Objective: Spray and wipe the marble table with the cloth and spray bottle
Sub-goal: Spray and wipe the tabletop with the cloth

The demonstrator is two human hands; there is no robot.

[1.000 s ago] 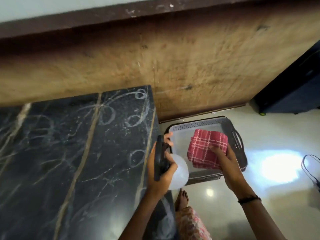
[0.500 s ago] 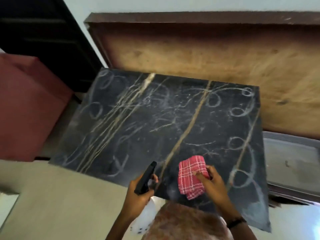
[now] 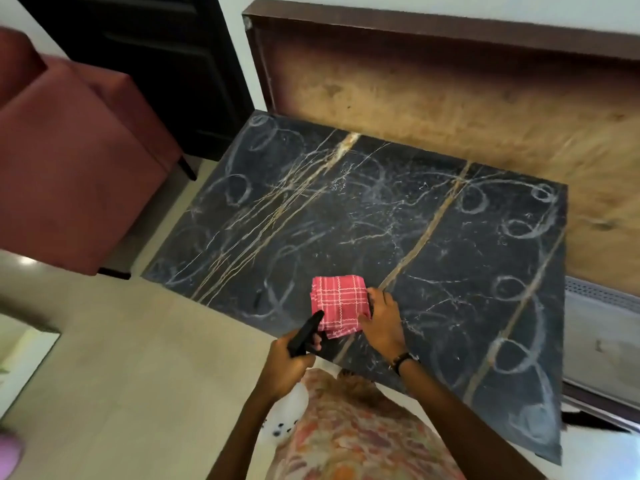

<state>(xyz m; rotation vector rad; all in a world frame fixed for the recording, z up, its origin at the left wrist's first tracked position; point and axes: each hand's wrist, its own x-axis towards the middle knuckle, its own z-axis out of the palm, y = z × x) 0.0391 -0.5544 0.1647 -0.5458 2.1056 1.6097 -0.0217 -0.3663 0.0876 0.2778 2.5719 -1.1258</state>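
A: How many cloths?
B: One red checked cloth, folded. One spray bottle too.
A: Tables?
B: One dark marble table.
A: Hands?
B: Two, a left hand and a right hand. One wristband.
A: Anything else?
B: One red armchair, one grey tray, one wooden board.

folded red plaid cloth over near edge of chalky black marble counter, black-topped spray bottle just left
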